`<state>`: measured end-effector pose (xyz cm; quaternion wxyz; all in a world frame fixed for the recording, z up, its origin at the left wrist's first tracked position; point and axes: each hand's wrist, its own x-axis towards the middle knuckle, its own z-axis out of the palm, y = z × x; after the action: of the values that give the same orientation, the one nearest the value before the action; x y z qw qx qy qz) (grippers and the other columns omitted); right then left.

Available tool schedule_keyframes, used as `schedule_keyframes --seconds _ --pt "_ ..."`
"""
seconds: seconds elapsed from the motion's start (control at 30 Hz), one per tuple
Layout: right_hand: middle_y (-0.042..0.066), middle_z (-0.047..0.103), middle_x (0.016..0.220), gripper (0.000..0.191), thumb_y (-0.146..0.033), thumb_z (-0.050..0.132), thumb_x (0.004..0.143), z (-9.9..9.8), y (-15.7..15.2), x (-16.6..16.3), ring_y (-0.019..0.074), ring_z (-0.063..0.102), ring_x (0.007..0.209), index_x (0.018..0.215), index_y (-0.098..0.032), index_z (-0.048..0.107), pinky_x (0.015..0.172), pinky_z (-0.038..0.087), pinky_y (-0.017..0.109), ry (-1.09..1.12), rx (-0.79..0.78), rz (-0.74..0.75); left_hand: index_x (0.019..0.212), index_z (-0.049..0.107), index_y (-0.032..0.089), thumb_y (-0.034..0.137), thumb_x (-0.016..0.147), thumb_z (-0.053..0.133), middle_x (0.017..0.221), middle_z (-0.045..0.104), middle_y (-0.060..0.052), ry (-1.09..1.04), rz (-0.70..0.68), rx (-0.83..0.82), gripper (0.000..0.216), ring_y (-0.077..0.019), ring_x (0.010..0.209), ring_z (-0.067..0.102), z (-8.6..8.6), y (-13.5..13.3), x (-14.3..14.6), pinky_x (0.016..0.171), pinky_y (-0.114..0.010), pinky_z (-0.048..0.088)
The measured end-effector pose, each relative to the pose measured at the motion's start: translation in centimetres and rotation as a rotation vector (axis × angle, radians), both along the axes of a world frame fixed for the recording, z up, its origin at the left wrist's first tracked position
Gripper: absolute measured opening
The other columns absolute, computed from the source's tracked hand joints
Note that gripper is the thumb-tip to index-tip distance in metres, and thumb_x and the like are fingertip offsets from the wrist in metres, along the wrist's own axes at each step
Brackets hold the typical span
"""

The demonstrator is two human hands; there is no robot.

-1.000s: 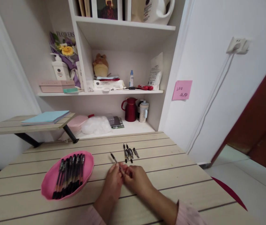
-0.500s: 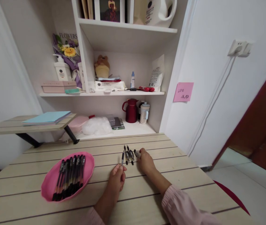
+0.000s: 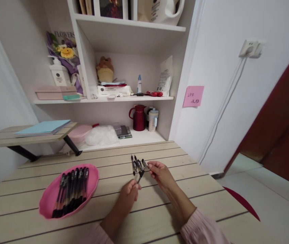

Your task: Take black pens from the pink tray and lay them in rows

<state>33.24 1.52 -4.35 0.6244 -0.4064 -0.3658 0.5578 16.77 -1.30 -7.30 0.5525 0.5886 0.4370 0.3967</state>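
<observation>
Black pen (image 3: 140, 175) pinched in your left hand (image 3: 130, 192), your right hand (image 3: 161, 173) gripping a pen cap (image 3: 144, 164), loose caps (image 3: 135, 163) just beside

So there's a pink dish (image 3: 45, 204) on the slatted wooden table (image 3: 210, 203) with a row of black pens (image 3: 72, 189) lying in it. Right of the dish, the left hand (image 3: 130, 192) pinches a single pen (image 3: 140, 175), angled up and away from the dish. Farther right of the dish, the right hand (image 3: 162, 173) has its fingertips (image 3: 151, 165) at a small dark piece, maybe a cap, too tiny to tell. A few loose pens (image 3: 135, 163) lie just behind both hands
</observation>
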Motion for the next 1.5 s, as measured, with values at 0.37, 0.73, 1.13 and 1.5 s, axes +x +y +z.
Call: schedule_keyframes --seconds 0.37,0.73,1.13,1.5 --pt "-0.005 0.052 0.051 0.031 -0.036 0.078 0.053 0.7 -0.7 -0.4 0.0040 0.041 0.041 0.070 -0.015 0.062 0.039 0.024 0.017 -0.076 -0.001 0.085 0.071 0.050 0.019 0.039 0.077 0.045 0.039 0.037 0.009 0.045 -0.028 0.014 0.021 -0.0066 0.037 0.022 0.3 -0.2 0.0 0.040 -0.021 0.015" --pt "-0.004 0.051 0.051 0.034 -0.037 0.078 0.053 0.3 -1.0 -0.6 0.0044 0.038 0.042 0.074 -0.013 0.066 0.041 0.023 0.019 -0.087 -0.046 0.139 0.071 0.052 0.018 0.042 0.077 0.046 0.040 0.038 0.008 0.067 -0.032 0.082 0.025 -0.0071 0.037 0.026 0.5 -0.4 -0.2 0.041 -0.021 0.019" --pt "-0.008 0.043 0.038 0.041 -0.045 0.076 0.053 0.0 -1.1 -1.1 0.0041 0.030 0.037 0.053 -0.018 0.044 0.039 0.018 0.020 -0.145 -0.035 0.084 0.072 0.053 0.018 0.038 0.080 0.042 0.047 0.040 0.006 0.181 -0.015 0.243 0.025 -0.0101 0.045 0.035 1.1 -1.0 -0.1 0.047 -0.023 0.027" --pt "-0.005 0.048 0.047 0.031 -0.037 0.079 0.053 0.2 -1.3 -0.5 0.0045 0.037 0.043 0.061 -0.015 0.059 0.042 0.025 0.019 -0.027 -0.024 0.105 0.074 0.053 0.018 0.038 0.080 0.042 0.044 0.039 0.007 0.143 -0.027 0.199 0.024 -0.0099 0.043 0.032 0.8 -0.6 0.0 0.046 -0.023 0.025"
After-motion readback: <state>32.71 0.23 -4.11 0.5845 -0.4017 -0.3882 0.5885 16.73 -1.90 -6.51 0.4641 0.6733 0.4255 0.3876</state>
